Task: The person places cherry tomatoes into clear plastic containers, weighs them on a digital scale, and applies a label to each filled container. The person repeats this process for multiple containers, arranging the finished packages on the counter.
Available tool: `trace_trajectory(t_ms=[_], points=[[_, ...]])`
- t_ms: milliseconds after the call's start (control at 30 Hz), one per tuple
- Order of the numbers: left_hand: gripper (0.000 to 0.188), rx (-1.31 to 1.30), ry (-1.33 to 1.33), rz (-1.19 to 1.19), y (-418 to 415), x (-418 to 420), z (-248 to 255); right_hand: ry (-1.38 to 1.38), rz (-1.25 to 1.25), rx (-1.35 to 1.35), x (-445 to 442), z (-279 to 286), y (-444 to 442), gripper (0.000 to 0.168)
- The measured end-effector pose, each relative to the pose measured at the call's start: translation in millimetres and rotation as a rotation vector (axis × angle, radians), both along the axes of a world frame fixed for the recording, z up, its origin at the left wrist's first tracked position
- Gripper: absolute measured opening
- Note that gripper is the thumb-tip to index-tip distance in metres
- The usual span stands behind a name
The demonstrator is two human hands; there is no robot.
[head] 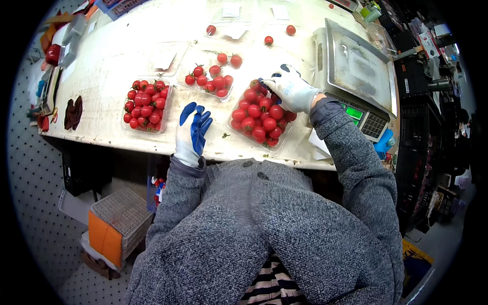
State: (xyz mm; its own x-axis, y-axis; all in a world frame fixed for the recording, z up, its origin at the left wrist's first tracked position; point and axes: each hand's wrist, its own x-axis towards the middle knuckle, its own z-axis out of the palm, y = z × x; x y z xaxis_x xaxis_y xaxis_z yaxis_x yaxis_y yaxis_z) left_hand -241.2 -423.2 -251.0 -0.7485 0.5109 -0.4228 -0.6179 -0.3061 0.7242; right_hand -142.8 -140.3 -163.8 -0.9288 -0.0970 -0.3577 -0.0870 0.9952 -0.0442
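Observation:
My left hand (192, 131), in a white glove with a blue coated palm, hovers near the table's front edge with its fingers apart and holds nothing. My right hand (292, 89), gloved the same way, reaches over the far right side of a heap of cherry tomatoes (263, 112) in a clear plastic punnet (284, 145). Its fingertips touch the far tomatoes; whether they grip one is hidden. Left of my left hand stands another filled punnet (166, 114). Between and behind these two, a third punnet (182, 76) holds a loose layer of tomatoes, some with green stems.
A weighing scale (360, 68) with a metal pan and lit green display stands right. Behind are more clear punnets (152, 53) with paper slips, and a few loose tomatoes (291, 30). A dark crumpled cloth (73, 113) lies left; a plastic crate (122, 207) stands below.

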Motion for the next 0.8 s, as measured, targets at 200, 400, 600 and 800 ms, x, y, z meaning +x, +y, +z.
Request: trace_trajectory(t_ms=[200,400,600,800], points=[[0.046,0.034,0.011,-0.035,3.9,17.4,15.7,0.334,0.123,0.147,21.5,-33.8,1.5,0.051],[0.046,0.031,0.038,-0.045,6.3,27.7,21.8,0.191,0.105,0.059,7.7,-13.6,0.5,0.061],[0.042,-0.01,0.152,0.037,1.4,36.2,25.9,0.288,0.131,-0.076,17.1,-15.4,13.9,0.054],[0.041,0.067,0.195,0.091,4.0,47.1,44.9,0.399,-0.24,-0.484,32.1,0.2,17.2,0.044]])
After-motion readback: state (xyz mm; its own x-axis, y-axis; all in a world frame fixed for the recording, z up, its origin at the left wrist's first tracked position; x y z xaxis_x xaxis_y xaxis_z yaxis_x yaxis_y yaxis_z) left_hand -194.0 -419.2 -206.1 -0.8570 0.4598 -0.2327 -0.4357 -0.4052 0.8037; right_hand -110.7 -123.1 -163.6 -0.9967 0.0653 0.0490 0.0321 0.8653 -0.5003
